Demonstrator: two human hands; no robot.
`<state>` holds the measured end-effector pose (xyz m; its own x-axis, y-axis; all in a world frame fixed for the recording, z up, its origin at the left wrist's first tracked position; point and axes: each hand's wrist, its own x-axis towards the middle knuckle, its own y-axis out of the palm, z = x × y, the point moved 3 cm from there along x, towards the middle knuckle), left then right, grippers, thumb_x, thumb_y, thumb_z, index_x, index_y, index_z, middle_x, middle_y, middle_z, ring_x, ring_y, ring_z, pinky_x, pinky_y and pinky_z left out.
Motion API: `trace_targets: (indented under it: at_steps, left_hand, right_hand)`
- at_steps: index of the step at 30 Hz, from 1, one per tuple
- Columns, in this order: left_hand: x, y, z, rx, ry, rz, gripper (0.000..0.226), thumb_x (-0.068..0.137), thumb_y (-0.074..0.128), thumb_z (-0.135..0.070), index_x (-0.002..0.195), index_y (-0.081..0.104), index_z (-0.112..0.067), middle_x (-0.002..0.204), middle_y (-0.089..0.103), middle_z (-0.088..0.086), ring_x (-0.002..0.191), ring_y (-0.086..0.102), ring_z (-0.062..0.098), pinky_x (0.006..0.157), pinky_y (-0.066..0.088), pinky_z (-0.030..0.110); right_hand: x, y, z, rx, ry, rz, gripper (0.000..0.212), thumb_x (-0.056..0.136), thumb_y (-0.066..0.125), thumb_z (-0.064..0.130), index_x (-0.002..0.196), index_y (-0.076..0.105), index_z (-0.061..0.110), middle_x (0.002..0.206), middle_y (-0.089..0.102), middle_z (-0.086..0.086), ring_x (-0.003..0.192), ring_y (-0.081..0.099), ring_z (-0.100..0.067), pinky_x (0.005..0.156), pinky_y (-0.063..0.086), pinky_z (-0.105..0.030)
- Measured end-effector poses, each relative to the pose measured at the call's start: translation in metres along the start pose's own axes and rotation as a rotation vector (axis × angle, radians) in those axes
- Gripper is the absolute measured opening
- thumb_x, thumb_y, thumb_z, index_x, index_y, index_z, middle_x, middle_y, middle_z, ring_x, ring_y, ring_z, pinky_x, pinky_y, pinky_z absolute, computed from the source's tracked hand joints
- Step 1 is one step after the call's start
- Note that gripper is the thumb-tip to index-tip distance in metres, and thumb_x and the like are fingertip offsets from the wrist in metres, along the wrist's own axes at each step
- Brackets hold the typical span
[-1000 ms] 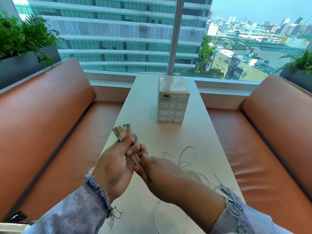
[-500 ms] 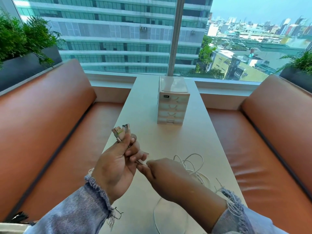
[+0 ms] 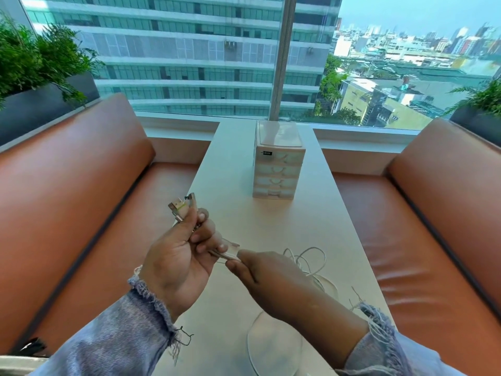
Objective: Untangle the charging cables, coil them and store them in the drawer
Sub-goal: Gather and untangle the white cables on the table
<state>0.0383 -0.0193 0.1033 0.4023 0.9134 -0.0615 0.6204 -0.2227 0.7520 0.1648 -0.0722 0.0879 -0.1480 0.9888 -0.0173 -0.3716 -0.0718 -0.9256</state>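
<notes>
My left hand grips a bunch of white charging cables just below their USB plugs, which stick up above my thumb. My right hand pinches the same strands close to the left hand's fingers. The loose white cables trail in tangled loops over the table behind my right wrist, and one loop curves toward the near edge. A small beige drawer unit with several shut drawers stands further back on the table, apart from both hands.
The narrow pale table runs to a window sill. Orange leather benches flank it on both sides. Planters with green plants sit behind the bench backs.
My right hand has slid along the strands to the right, away from the left hand. The cable loops on the table have shifted rightward. My left hand has held its grip on the plugs.
</notes>
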Motion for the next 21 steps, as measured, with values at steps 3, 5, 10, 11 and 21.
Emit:
trace_targets:
  at_steps: [3, 5, 10, 11, 21]
  left_hand:
    - [0.001, 0.0, -0.007, -0.011, 0.013, -0.042, 0.036, 0.099, 0.038, -0.04, 0.071, 0.047, -0.019, 0.053, 0.024, -0.008, 0.041, 0.024, 0.007, 0.045, 0.037, 0.02]
    - [0.001, -0.001, -0.007, 0.004, 0.003, -0.073, 0.036, 0.098, 0.037, -0.04, 0.07, 0.045, -0.019, 0.05, 0.023, -0.009, 0.037, 0.023, 0.006, 0.041, 0.031, 0.019]
    - [-0.001, -0.003, -0.005, 0.04, -0.011, -0.117, 0.035, 0.097, 0.037, -0.04, 0.07, 0.044, -0.019, 0.046, 0.023, -0.009, 0.034, 0.022, 0.006, 0.039, 0.028, 0.019]
    - [0.0, -0.005, -0.005, 0.027, -0.007, -0.122, 0.036, 0.096, 0.038, -0.041, 0.069, 0.045, -0.02, 0.047, 0.024, -0.009, 0.036, 0.024, 0.006, 0.041, 0.032, 0.019]
    - [-0.007, -0.002, 0.015, 0.53, -0.261, 0.104, 0.045, 0.087, 0.054, -0.048, 0.109, 0.061, -0.009, 0.121, 0.067, 0.005, 0.106, 0.064, 0.013, 0.102, 0.039, 0.044]
  right_hand:
    - [0.0, -0.002, -0.003, -0.003, -0.051, -0.016, 0.039, 0.098, 0.022, 0.055, 0.081, 0.039, 0.025, 0.077, 0.054, 0.0, 0.074, 0.053, -0.026, 0.059, 0.035, -0.036]
    - [-0.002, -0.001, -0.002, -0.061, -0.081, -0.033, 0.04, 0.098, 0.021, 0.055, 0.08, 0.04, 0.024, 0.075, 0.055, -0.002, 0.072, 0.053, -0.028, 0.06, 0.037, -0.037]
    - [-0.005, 0.001, 0.0, -0.074, -0.115, -0.049, 0.042, 0.098, 0.02, 0.054, 0.078, 0.04, 0.023, 0.068, 0.049, 0.001, 0.067, 0.049, -0.026, 0.058, 0.034, -0.036]
    - [-0.004, -0.001, -0.003, -0.052, -0.106, -0.057, 0.041, 0.098, 0.021, 0.055, 0.079, 0.04, 0.023, 0.07, 0.051, 0.001, 0.068, 0.05, -0.026, 0.058, 0.034, -0.036]
    - [0.002, -0.013, -0.006, 0.094, -0.123, -0.14, 0.038, 0.099, 0.028, 0.049, 0.087, 0.051, 0.021, 0.08, 0.062, 0.0, 0.076, 0.055, -0.024, 0.065, 0.042, -0.037]
